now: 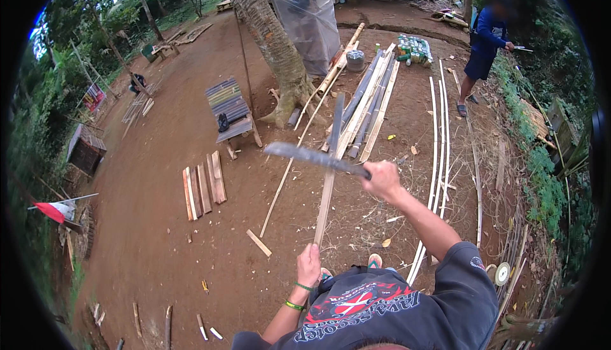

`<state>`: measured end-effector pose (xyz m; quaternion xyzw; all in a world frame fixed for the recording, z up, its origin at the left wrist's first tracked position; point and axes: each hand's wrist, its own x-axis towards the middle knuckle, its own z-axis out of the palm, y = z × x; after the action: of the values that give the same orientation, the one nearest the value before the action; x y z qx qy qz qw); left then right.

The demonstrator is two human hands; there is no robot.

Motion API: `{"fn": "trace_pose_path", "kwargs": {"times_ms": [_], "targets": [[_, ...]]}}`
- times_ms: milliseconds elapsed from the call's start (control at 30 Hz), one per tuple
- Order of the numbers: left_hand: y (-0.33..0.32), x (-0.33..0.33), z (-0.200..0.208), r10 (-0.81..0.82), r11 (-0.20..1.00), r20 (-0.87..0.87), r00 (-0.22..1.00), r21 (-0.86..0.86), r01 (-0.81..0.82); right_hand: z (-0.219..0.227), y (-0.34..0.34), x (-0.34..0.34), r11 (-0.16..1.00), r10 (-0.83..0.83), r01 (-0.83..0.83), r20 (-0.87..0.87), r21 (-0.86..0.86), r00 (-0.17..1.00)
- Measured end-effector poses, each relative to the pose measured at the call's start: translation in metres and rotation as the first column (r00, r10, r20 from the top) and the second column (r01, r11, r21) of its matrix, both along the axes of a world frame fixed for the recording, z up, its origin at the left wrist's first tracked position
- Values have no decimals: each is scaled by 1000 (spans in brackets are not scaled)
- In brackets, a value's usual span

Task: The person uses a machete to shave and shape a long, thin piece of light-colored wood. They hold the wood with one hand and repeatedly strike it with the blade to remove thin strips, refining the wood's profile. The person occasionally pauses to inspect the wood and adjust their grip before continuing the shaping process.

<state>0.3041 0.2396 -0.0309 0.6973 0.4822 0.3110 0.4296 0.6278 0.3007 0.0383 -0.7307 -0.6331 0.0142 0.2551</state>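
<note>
My right hand grips the dark handle of a machete, its long blade pointing left. The blade lies across a long split bamboo slat in this view; whether it touches the slat I cannot tell. My left hand, with green and yellow bands at its wrist, is closed around the slat's near end. From there the slat reaches forward, pale in its lower part and dark grey toward its far end.
Beyond the slat lies a pile of split bamboo, with long thin strips to its right. Short boards and a small wooden stand are left, near a leaning tree trunk. A person in blue stands far right.
</note>
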Motion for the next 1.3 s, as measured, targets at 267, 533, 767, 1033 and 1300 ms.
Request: {"fn": "trace_pose_path", "kwargs": {"times_ms": [267, 533, 767, 1033, 1300], "targets": [[-17, -10, 18, -73, 995, -4, 997, -69, 72, 3, 13, 55, 995, -101, 102, 104, 4, 989], [-19, -2, 12, -64, 973, 119, 991, -211, 88, -14, -4, 138, 859, -470, 508, -294, 65, 832], [17, -1, -3, -88, 821, 331, 940, -510, 257, -72, -62, -50, 969, 169, -134, -157, 209, 973], [22, -1, 6, -63, 782, 321, 945, -572, 247, -42, -33, -37, 915, 283, -323, 186, 242, 941], [27, -3, 5, -135, 675, 423, 896, -622, 396, -7, -26, -29, 986, -30, 28, 10, 163, 999]]}}
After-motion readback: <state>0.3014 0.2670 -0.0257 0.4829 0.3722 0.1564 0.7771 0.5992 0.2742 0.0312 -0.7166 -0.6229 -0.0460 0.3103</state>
